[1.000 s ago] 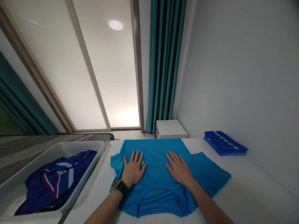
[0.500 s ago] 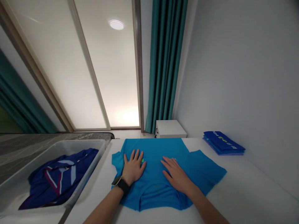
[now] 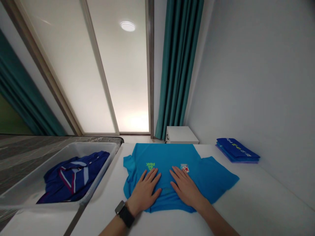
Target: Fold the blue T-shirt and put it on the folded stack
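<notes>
Shirt: lay on worktop under flat, spread left hand and right hand; risked bunching at near side, probably from uneven dragging.

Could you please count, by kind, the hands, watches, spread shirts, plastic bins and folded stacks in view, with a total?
Hands: 2 (left hand, right hand)
Watches: 1 (black-strapped watch)
Spread shirts: 1 (blue shirt)
Plastic bins: 1 (translucent bin)
Folded stacks: 1 (cloth stack)
Total: 6
</notes>
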`<state>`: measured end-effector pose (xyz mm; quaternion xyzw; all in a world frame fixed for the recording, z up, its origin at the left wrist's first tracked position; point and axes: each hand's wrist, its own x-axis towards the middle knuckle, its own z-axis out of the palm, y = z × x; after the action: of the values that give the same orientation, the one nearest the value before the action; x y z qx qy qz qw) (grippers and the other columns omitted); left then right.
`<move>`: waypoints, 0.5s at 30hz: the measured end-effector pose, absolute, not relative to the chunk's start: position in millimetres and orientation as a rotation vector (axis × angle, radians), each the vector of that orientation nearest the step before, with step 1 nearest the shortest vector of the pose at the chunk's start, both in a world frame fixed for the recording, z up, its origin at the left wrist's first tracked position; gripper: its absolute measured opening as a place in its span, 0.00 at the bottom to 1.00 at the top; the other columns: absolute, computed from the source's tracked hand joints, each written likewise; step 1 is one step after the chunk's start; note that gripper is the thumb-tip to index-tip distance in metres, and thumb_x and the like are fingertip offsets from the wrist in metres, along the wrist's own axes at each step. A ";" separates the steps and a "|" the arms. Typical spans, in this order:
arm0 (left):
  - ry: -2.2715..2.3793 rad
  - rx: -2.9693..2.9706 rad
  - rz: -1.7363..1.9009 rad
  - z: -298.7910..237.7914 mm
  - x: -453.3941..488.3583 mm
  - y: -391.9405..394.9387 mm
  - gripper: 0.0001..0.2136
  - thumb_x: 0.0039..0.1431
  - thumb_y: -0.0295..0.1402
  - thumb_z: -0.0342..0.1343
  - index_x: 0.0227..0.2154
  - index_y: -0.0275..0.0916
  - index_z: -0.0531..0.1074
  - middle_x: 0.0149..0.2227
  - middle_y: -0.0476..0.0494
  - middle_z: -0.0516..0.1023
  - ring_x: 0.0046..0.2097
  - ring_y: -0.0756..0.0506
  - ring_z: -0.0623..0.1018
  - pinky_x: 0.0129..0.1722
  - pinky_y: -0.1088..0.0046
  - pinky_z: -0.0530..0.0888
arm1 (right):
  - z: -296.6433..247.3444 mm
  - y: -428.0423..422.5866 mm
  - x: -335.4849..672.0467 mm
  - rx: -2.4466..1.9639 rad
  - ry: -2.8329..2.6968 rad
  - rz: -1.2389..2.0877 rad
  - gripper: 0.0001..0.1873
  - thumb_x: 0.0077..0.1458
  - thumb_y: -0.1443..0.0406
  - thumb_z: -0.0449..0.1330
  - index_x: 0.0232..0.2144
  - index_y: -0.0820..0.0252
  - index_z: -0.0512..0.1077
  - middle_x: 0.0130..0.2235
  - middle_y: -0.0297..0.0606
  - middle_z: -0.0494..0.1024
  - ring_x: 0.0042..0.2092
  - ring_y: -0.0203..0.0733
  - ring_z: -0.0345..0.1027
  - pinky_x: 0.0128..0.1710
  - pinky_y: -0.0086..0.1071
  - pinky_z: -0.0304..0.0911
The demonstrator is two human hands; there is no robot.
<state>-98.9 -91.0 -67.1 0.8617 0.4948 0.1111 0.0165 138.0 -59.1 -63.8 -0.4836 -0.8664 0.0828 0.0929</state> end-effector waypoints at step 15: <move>1.243 2.693 0.333 -50.5 -106.0 -100.8 0.34 0.62 0.49 0.53 0.67 0.50 0.48 0.69 0.43 0.50 0.68 0.37 0.54 0.66 0.47 0.52 | -70.0 -84.8 154.8 -1.560 -2.437 0.263 0.31 0.67 0.50 0.37 0.67 0.53 0.53 0.69 0.37 0.51 0.69 0.47 0.43 0.67 0.46 0.43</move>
<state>-106.0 -100.8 -50.5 0.8995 0.4153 0.1114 0.0783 154.8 -84.8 -70.0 -0.5330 -0.8330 0.0897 0.1178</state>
